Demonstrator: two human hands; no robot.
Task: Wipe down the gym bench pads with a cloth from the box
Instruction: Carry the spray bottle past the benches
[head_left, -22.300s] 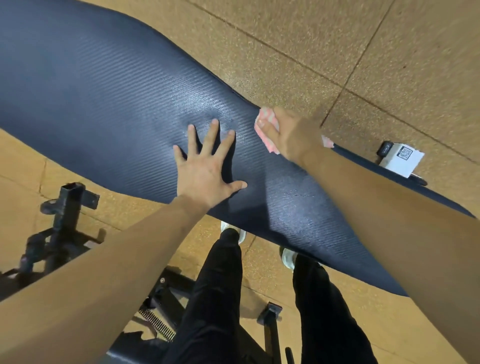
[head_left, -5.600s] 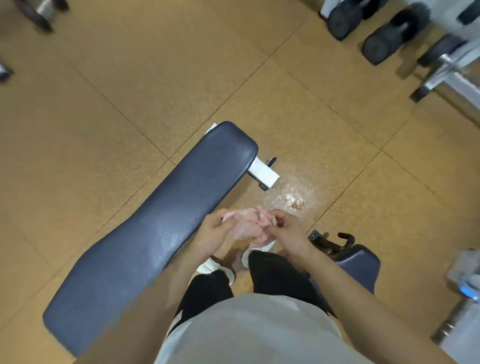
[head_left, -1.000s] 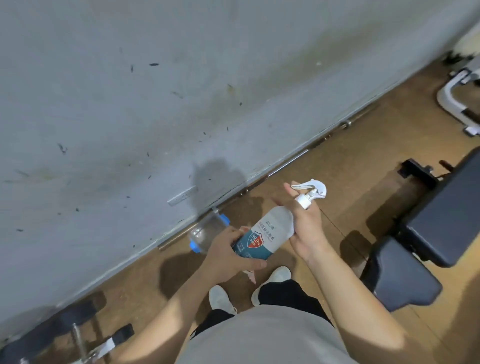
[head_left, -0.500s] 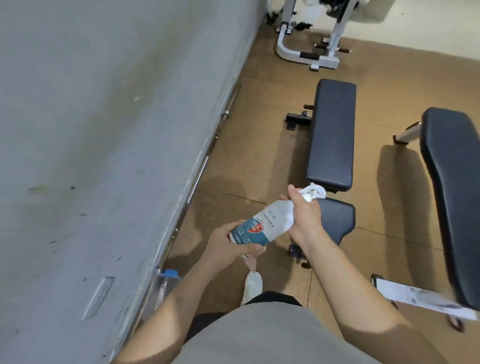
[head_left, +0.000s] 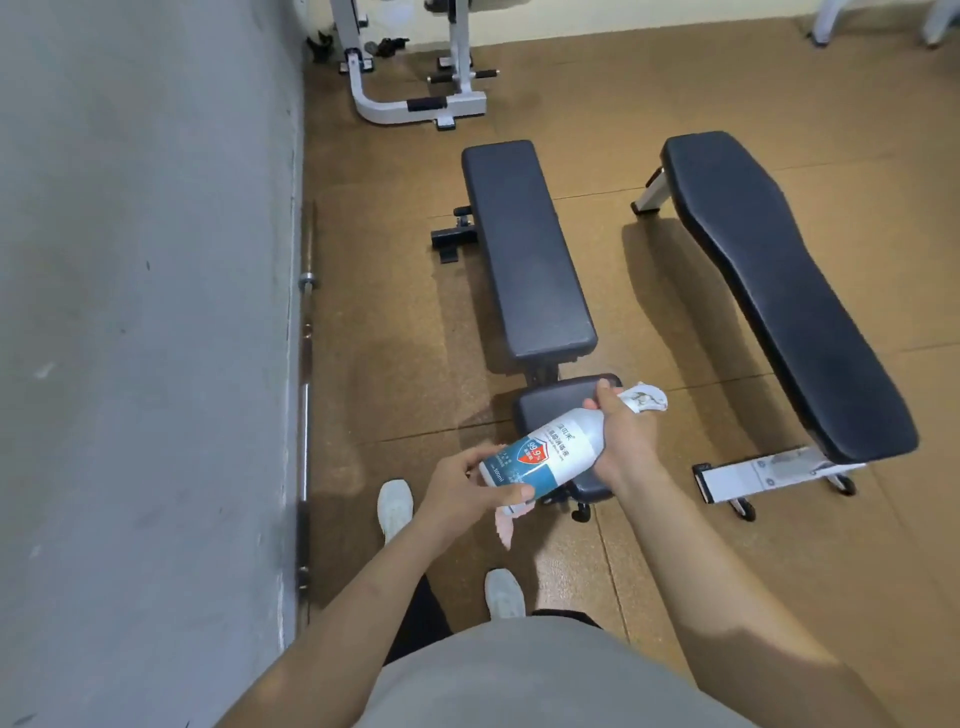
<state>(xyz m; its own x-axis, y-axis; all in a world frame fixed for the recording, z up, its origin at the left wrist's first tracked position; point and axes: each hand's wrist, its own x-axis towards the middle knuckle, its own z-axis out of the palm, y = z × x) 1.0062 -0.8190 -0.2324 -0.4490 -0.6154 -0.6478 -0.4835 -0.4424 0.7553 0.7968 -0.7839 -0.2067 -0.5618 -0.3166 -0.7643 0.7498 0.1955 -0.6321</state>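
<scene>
free: floor strip (head_left: 618, 291) between left bench (head_left: 524, 249) and right bench (head_left: 779, 291) | blocked: wall (head_left: 145, 312) (barbell (head_left: 305, 415) along its foot) on left

The spray bottle (head_left: 545, 452) gripped by the left hand (head_left: 462, 493) and right hand (head_left: 621, 441) looks like smooth white plastic with a glossy blue label; a soft pink cloth (head_left: 505, 529) hangs just under the left grip. Beyond the grip, the bench pad (head_left: 524, 249) is dark, faintly sheened upholstery above a rough, matt, speckled floor (head_left: 395, 364).

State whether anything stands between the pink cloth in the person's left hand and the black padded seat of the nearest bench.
Nothing visible does. The pink cloth hangs under the left hand, and the black seat pad lies just beyond it. That hand also grips the white-and-blue spray bottle.
</scene>
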